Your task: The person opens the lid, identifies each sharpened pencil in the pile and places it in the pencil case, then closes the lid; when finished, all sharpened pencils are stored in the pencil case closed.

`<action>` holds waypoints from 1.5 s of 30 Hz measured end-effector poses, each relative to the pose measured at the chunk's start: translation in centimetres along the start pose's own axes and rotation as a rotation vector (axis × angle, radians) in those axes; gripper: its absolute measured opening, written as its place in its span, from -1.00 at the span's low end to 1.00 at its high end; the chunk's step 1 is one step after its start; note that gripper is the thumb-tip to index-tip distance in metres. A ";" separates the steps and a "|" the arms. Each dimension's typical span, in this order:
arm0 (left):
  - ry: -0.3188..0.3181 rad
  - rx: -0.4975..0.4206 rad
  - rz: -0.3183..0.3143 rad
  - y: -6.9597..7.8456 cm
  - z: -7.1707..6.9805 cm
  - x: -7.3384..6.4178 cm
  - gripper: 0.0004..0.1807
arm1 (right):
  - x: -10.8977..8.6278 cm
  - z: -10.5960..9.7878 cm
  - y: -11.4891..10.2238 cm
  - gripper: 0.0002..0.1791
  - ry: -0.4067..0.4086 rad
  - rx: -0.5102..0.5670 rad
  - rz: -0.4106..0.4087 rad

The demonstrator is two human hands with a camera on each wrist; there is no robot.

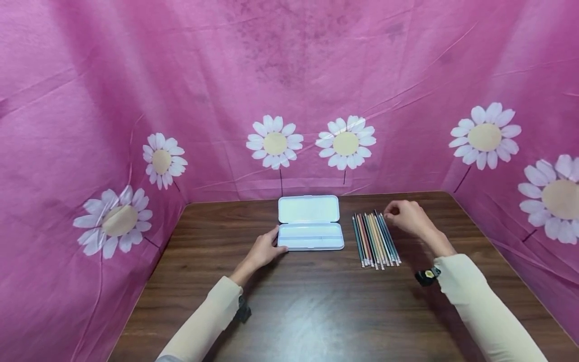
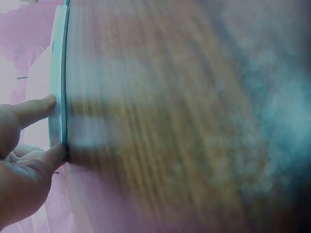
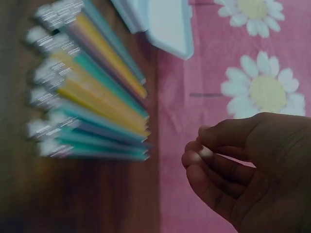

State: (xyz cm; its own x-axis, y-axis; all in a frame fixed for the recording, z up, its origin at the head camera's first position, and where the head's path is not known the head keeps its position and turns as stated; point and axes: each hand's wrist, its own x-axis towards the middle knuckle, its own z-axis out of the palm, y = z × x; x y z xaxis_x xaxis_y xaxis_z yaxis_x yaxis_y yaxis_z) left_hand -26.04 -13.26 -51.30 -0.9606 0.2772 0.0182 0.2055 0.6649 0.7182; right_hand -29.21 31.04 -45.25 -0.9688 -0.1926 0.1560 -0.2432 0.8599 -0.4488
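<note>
A white pencil case (image 1: 311, 236) lies with its lid (image 1: 309, 209) raised at the back of the table, and its inside shows a low divider. My left hand (image 1: 264, 251) holds the case's left end, thumb at the front corner and fingers along the side; in the left wrist view, fingertips meet the case edge (image 2: 57, 77). To the right of the case, several pencils (image 1: 374, 240) lie side by side, eraser ends toward me. Just beyond their right-hand tips is my right hand (image 1: 409, 217), its fingers curled and thumb tip against them, with nothing visible in its grasp.
The brown wood-grain table (image 1: 289, 311) meets a pink flowered cloth (image 1: 217, 100) at its back and sides. Dark wrist devices (image 1: 427, 276) sit at both cream sleeves (image 1: 479, 296).
</note>
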 end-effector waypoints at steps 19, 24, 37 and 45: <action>-0.016 -0.001 -0.009 -0.2 0.1 0.1 -0.09 | -4.2 3.7 3.0 -0.85 -0.118 0.051 0.212; -0.014 -0.009 0.002 -0.1 0.1 0.0 -0.10 | -4.4 3.5 2.3 -0.81 -0.127 0.015 0.243; -0.020 -0.002 0.003 0.1 0.0 0.0 -0.09 | -4.4 3.2 1.9 -0.57 -0.173 -0.050 0.296; -0.021 0.007 -0.006 0.1 -0.1 0.0 -0.09 | -4.3 2.7 1.8 -0.67 -0.158 -0.034 0.259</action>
State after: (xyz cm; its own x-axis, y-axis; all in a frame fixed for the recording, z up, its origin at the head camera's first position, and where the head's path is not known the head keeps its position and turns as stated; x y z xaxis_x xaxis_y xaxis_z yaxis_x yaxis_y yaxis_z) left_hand -26.09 -13.29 -51.18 -0.9579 0.2872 -0.0010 0.2007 0.6718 0.7130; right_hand -25.64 32.10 -49.07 -0.9944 -0.0341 -0.0997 0.0116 0.9049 -0.4255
